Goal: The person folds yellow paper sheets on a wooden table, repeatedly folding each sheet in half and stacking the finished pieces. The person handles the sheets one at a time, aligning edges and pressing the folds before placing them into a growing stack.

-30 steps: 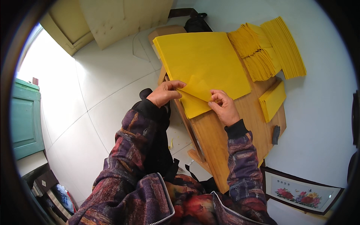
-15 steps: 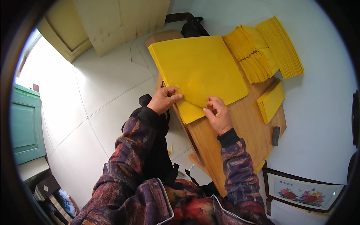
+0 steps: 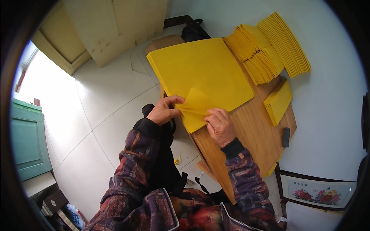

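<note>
A large stack of yellow paper sheets [image 3: 200, 63] lies on a wooden table [image 3: 241, 142]. At the stack's near corner, the top yellow paper sheet is bent back over itself, and its turned-over flap [image 3: 197, 102] points away from me. My left hand [image 3: 163, 110] pinches the left end of the fold between thumb and fingers. With fingers closed, my right hand [image 3: 220, 126] grips the right end of the same fold. Below the flap, the corner of the sheets underneath shows.
Pleated yellow paper bundles [image 3: 285, 44] stand along the wall at the back right. Nearer lies a thin folded yellow stack [image 3: 278, 103], with a dark grey block [image 3: 286, 137] beside it. A framed flower picture [image 3: 318, 192] is at lower right; a black chair [image 3: 160, 148] is left of the table.
The near edge of the top sheet has been lifted and turned over into a pointed flap. My right hand has moved slightly left and down, closing its fingers on the fold.
</note>
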The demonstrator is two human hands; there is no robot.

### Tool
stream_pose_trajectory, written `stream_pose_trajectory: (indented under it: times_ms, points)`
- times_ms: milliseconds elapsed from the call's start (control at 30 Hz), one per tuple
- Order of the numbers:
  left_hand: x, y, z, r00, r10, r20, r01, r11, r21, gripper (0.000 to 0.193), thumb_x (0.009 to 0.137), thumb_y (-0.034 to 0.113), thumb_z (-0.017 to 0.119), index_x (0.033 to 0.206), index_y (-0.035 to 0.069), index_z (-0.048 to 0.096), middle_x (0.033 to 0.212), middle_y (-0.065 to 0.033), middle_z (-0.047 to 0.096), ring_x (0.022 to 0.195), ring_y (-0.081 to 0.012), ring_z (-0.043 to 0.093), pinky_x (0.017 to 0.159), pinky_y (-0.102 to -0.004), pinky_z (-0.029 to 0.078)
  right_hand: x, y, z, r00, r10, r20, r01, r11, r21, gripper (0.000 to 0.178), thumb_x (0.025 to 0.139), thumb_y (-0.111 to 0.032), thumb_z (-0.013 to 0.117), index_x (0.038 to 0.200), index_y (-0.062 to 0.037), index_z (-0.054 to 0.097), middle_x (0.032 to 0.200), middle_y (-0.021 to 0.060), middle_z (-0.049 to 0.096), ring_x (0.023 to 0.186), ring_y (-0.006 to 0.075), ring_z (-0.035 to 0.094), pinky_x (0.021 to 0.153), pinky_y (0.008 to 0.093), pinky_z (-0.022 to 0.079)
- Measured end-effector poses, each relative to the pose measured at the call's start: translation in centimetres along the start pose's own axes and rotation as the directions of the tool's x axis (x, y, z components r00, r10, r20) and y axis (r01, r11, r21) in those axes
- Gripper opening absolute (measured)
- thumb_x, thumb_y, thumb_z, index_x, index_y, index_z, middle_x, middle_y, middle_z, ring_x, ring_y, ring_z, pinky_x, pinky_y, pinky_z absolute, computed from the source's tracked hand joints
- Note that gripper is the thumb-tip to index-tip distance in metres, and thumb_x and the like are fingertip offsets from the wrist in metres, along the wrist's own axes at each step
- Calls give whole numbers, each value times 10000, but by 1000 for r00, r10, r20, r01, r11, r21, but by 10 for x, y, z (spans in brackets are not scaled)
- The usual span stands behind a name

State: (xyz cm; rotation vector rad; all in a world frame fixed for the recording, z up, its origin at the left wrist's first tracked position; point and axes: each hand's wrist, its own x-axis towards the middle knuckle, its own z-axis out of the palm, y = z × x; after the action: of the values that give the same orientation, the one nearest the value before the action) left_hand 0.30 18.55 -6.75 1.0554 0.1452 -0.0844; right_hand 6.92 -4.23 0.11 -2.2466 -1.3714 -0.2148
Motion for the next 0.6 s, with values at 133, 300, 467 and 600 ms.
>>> stream_pose_trajectory:
  times_ms: [133, 300, 467, 600]
  points:
    - [0, 2, 2, 999, -31, -40, 33, 999, 34, 337, 739, -86, 593, 1058, 14, 634, 1044, -18, 615, 962, -133, 567, 855, -228, 455, -2, -1, 3, 996, -87, -13, 86, 994, -71, 152, 719, 34, 644, 850, -34, 607, 1016, 104, 627, 985, 295, 582, 852, 387, 487]
    - [-2, 2, 4, 1000, -24, -3, 24, 999, -42, 358, 731, -116, 553, 1055, 6, 646, 1068, -29, 619, 950, -144, 588, 842, -221, 470, -5, -2, 4, 995, -95, -30, 91, 989, -120, 131, 729, 6, 659, 839, -37, 602, 965, 91, 628, 920, 290, 595, 821, 383, 491]
    - [-3, 4, 4, 1000, 17, 5, -17, 999, 41, 395, 759, -134, 528, 1118, -3, 630, 1094, -62, 640, 989, -171, 620, 871, -269, 497, -8, -2, 7, 994, -98, -48, 91, 987, -135, 108, 743, 4, 658, 820, -37, 594, 874, 120, 607, 857, 303, 598, 791, 396, 494]
    - [-4, 8, 4, 1000, -7, 4, 6, 995, 96, 416, 782, -124, 522, 1171, -11, 620, 1129, -72, 637, 1014, -183, 615, 885, -281, 498, -8, -1, 8, 992, -112, -64, 103, 987, -123, 95, 755, 4, 657, 811, -31, 589, 831, 136, 596, 833, 311, 599, 776, 399, 498]
